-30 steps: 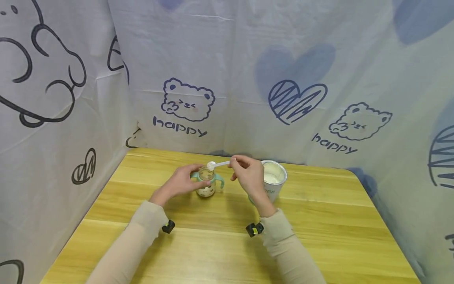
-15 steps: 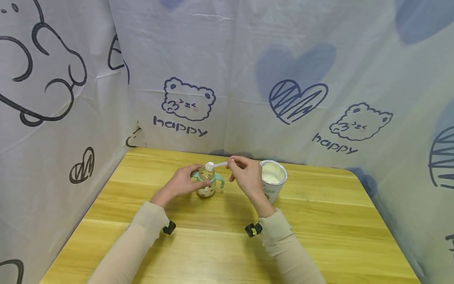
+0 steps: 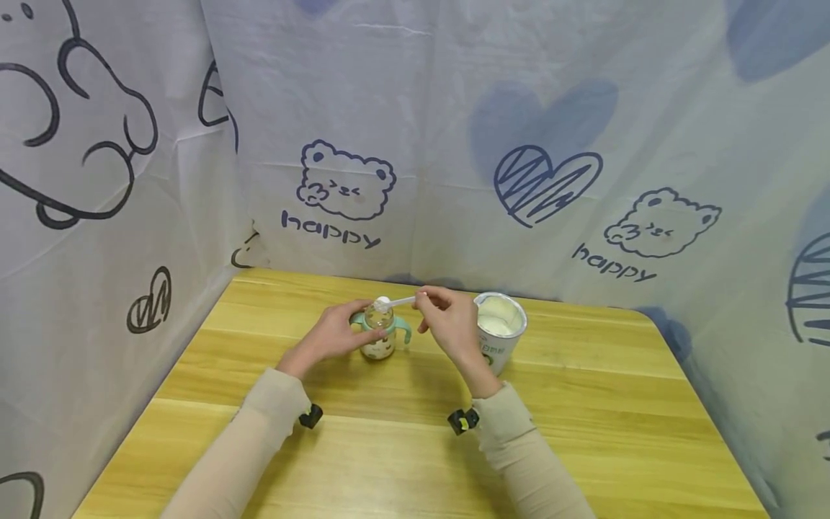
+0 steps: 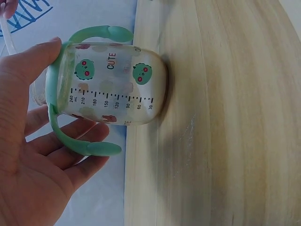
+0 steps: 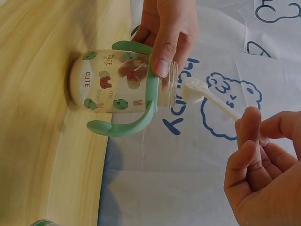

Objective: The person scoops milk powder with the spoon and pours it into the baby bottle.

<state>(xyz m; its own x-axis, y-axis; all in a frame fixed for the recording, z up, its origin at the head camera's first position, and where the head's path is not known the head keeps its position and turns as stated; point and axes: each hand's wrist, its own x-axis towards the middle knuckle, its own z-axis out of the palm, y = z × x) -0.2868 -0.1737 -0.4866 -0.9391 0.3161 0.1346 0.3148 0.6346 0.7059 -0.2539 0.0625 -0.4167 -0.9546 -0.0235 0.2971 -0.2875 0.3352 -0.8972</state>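
A clear baby bottle [image 4: 110, 84] with green handles and printed cartoon figures stands upright on the table, its mouth uncovered. Pale contents lie at its bottom. My left hand [image 3: 335, 333] holds it near the collar, the thumb [image 5: 165, 54] pressed against the green ring. Between thumb and fingers, my right hand [image 3: 450, 322] pinches the handle of a white scoop [image 5: 218, 103]. White powder shows in the scoop's bowl, which is right over the bottle's mouth. To the right of the bottle is an open can [image 3: 496, 352] of pale powder, partly behind my right hand.
The wooden table [image 3: 389, 447] carries the bottle and the can. A printed cloth [image 3: 441, 216] hangs behind its back edge and along the left and right sides. Faint white specks [image 4: 188, 141] mark the wood near the bottle.
The scoop has shifted slightly left over the bottle's mouth, and its bowl now looks more tilted. My right hand moved left with it. My left hand stays on the bottle.
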